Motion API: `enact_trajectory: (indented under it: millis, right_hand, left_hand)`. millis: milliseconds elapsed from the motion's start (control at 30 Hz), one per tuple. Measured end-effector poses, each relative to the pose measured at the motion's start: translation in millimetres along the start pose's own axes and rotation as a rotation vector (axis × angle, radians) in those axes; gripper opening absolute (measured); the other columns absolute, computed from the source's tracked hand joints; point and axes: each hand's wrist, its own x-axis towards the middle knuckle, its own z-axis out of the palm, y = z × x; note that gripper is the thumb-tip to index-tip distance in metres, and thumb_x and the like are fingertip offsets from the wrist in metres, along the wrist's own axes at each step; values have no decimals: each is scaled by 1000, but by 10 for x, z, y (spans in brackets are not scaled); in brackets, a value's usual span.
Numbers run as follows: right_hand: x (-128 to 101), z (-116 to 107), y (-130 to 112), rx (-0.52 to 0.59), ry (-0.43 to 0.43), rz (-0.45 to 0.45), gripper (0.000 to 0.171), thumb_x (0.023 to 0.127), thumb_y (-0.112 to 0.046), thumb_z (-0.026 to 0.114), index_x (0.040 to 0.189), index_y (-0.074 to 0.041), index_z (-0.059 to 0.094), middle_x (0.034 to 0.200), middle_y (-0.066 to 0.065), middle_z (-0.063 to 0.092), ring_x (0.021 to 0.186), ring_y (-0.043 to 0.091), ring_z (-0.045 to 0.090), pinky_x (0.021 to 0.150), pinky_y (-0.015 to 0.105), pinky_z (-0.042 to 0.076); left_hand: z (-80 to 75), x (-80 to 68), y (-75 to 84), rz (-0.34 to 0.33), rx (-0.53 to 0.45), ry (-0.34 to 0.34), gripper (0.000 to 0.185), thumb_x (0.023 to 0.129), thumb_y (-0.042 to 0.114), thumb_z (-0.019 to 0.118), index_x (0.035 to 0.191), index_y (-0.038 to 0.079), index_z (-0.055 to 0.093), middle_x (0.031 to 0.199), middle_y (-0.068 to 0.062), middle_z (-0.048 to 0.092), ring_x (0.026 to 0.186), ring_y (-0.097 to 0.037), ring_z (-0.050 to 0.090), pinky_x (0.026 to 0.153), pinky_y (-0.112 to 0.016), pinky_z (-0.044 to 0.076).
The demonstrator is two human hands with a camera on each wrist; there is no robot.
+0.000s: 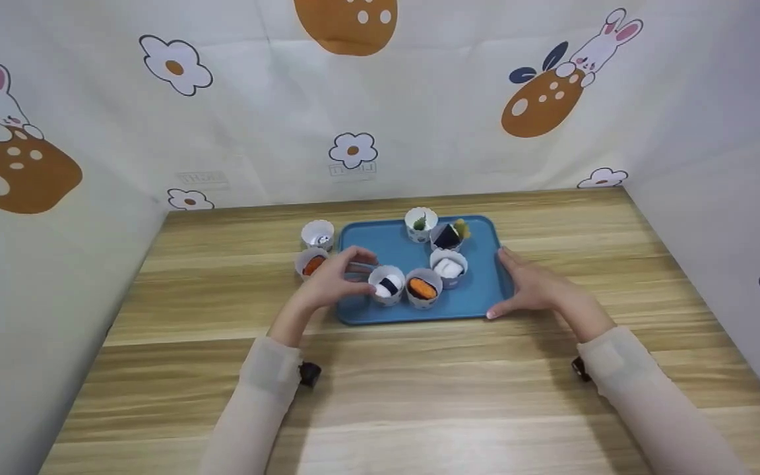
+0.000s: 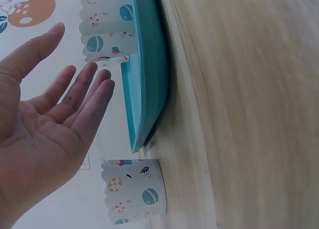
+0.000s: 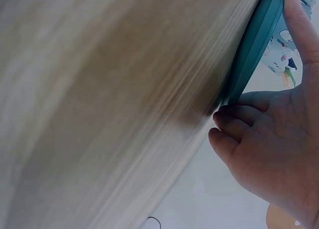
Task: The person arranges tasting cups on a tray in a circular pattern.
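Two patterned paper cups stand on the wooden surface [image 1: 419,396] just off the left edge of the blue tray [image 1: 386,245]: the far cup [image 1: 318,233] with a white piece inside, the near cup [image 1: 311,262] with an orange piece. Left hand [image 1: 340,277] hovers over the tray's left edge, fingers apart and nearly straight, holding nothing; the left wrist view shows the open palm [image 2: 45,139] clear of the tray rim [image 2: 144,89] and of the cup [image 2: 133,189] below it. On the tray sit five more cups; the front pair hold a white-and-black piece [image 1: 387,284] and an orange-topped piece [image 1: 423,287]. Right hand [image 1: 532,285] is on the tray's right edge, thumb over the rim [image 3: 254,55], fingers curled beneath it. Faint pale lettering on the backdrop cloth [image 1: 380,99] is too small to read.
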Motion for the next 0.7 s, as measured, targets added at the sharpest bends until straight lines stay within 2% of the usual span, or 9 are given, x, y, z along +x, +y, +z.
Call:
enact_trajectory:
  millis: [200, 433, 700]
  right_hand:
    - [3, 2, 4, -1, 5, -5, 138, 67, -67, 81, 156, 8, 6, 163, 31, 6, 151, 48, 12, 123, 57, 17]
    - [-2, 0, 6, 3, 2, -8, 138, 67, -66, 81, 156, 8, 6, 163, 31, 5, 150, 49, 12, 123, 58, 17]
    - [-16, -11, -13, 13, 1, -24, 135, 70, -62, 82, 155, 10, 7, 163, 32, 6, 150, 49, 13, 122, 58, 18]
  left_hand:
    - [-38, -17, -10, 14, -30, 25, 53, 87, 6, 74, 134, 0, 51, 139, -19, 57, 131, -37, 55, 111, -51, 44]
    - [-89, -32, -22, 67, -77, 55, 52, 89, 2, 71, 134, -7, 48, 138, -26, 55, 131, -45, 52, 111, -58, 41]
    - [-156, -75, -37, 126, -112, 135, 48, 89, 0, 70, 132, -6, 50, 138, -27, 54, 134, -46, 48, 114, -58, 37]
